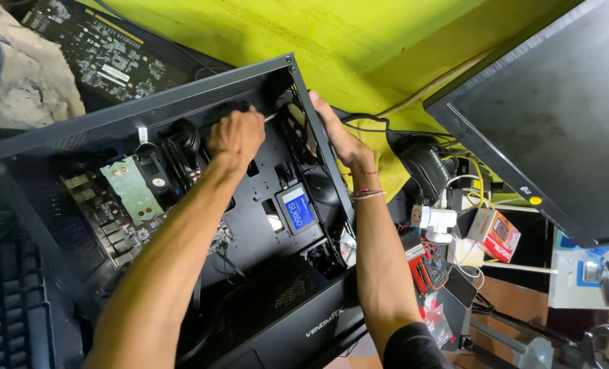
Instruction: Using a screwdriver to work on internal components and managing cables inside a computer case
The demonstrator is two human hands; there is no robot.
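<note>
A black computer case [133, 113] lies open on the bench. My left hand [234, 137] reaches inside it and is closed around a screwdriver [269, 117], its tip pointing toward the fan at the case's rear corner. My right hand [337, 137] grips the outer edge of the case frame beside that fan. A motherboard [113, 219] with a bare copper-tinted cooler plate sits at the left inside the case. A small drive with a blue label [297, 208] is mounted on the black tray between my forearms.
A dark monitor [543, 116] leans at the right. A keyboard [7, 301] lies at the lower left and a graphics card [99, 48] at the upper left. Cables, a white adapter [435, 220] and a red box [497, 234] crowd the right side on yellow cloth [304, 34].
</note>
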